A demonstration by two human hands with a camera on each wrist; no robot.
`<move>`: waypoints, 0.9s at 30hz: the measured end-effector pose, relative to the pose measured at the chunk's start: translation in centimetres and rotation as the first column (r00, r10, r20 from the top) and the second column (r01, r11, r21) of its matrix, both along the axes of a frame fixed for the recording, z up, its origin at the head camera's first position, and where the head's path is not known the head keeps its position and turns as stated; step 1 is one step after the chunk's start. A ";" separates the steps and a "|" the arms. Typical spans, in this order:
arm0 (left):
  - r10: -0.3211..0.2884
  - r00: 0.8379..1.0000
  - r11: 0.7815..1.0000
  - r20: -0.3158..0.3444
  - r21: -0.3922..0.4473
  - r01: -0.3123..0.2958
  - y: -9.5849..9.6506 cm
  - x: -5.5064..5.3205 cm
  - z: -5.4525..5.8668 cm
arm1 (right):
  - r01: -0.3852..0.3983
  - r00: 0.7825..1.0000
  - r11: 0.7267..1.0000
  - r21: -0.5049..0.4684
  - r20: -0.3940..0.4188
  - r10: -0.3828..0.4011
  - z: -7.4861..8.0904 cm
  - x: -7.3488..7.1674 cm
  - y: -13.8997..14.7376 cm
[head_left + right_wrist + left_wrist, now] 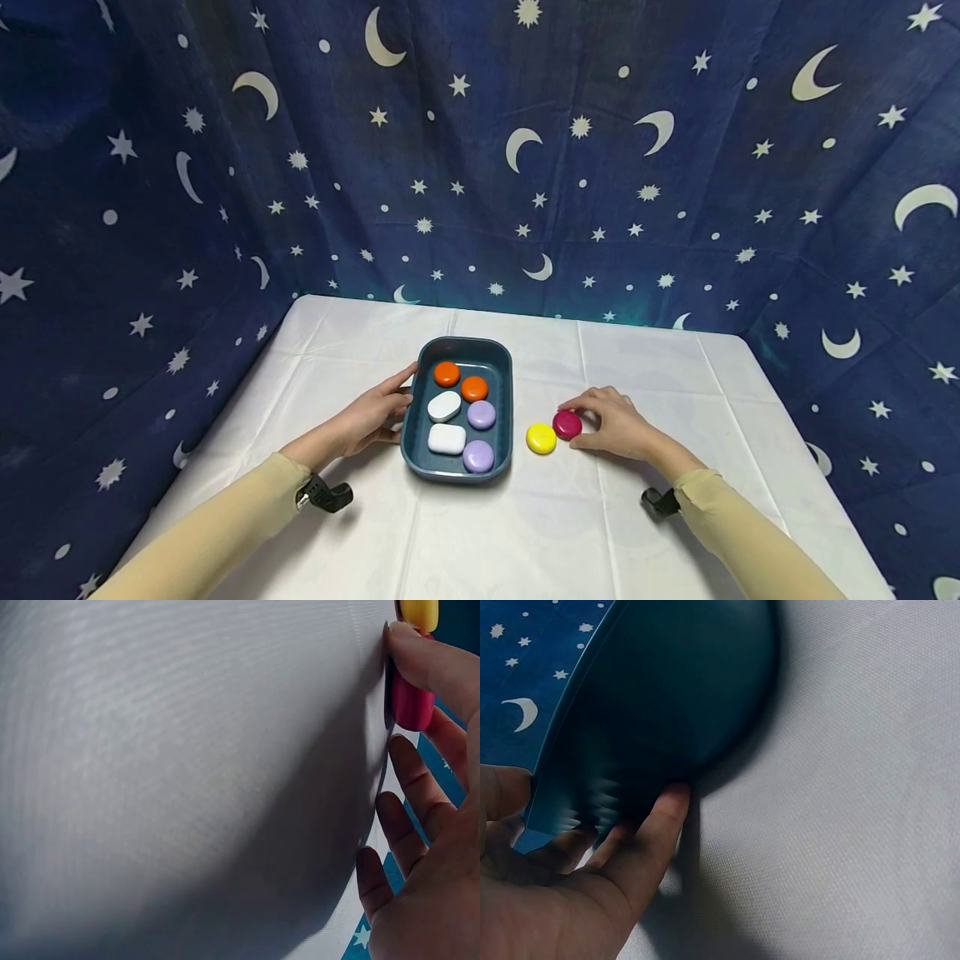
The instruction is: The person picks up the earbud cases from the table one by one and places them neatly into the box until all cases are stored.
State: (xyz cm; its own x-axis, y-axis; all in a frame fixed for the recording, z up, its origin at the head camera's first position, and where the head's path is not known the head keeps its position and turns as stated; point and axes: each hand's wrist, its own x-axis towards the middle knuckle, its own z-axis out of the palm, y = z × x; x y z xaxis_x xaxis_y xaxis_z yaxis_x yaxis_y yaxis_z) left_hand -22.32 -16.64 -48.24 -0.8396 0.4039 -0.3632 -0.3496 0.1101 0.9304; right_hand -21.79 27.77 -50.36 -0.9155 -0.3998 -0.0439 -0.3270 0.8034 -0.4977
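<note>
A dark teal rectangular tray with rounded corners stands on the table. My left hand lies along its left side, with fairly straight fingers touching the outer wall, as the left wrist view also shows. Inside are two orange discs, two lilac discs, a white oval piece and a white rounded rectangular piece, all glossy. To the right of the tray, my right hand pinches a glossy magenta disc between thumb and index finger. A yellow disc touches or nearly touches it on the left.
A white cloth with fold creases covers the table. Dark blue curtains with moons and stars hang behind it and at both sides. A black wrist strap device sits on the left wrist, another on the right.
</note>
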 end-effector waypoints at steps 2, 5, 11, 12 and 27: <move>0.000 1.000 1.000 -0.001 -0.002 0.000 0.0 0.0 0.0 | 0.008 1.000 1.000 -0.007 0.007 -0.008 0.1 -0.1 0.0; 0.010 1.000 1.000 0.002 -0.014 -0.010 0.0 0.0 0.1 | 0.023 1.000 0.999 -0.025 0.013 -0.023 0.5 -0.4 0.1; 0.016 1.000 0.999 0.002 -0.030 -0.016 0.0 0.0 0.1 | 0.027 0.999 0.995 -0.099 -0.026 -0.029 2.6 -1.3 -0.9; 0.017 1.000 0.999 0.003 -0.030 -0.017 0.0 0.0 0.1 | 0.021 0.999 0.994 -0.110 -0.035 -0.025 3.0 -1.5 -1.3; 0.019 1.000 1.000 0.007 -0.021 -0.019 0.1 0.0 0.1 | -0.198 0.974 0.980 0.002 -0.111 0.197 6.7 -2.5 -10.4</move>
State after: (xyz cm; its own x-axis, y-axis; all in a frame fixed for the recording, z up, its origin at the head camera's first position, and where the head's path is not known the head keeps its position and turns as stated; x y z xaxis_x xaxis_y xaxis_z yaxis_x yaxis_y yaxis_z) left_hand -22.36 -16.59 -48.18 -0.8441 0.3805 -0.3778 -0.3587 0.1229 0.9253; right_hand -24.30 17.37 -43.68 -0.8175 -0.5731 0.0572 -0.5318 0.7129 -0.4571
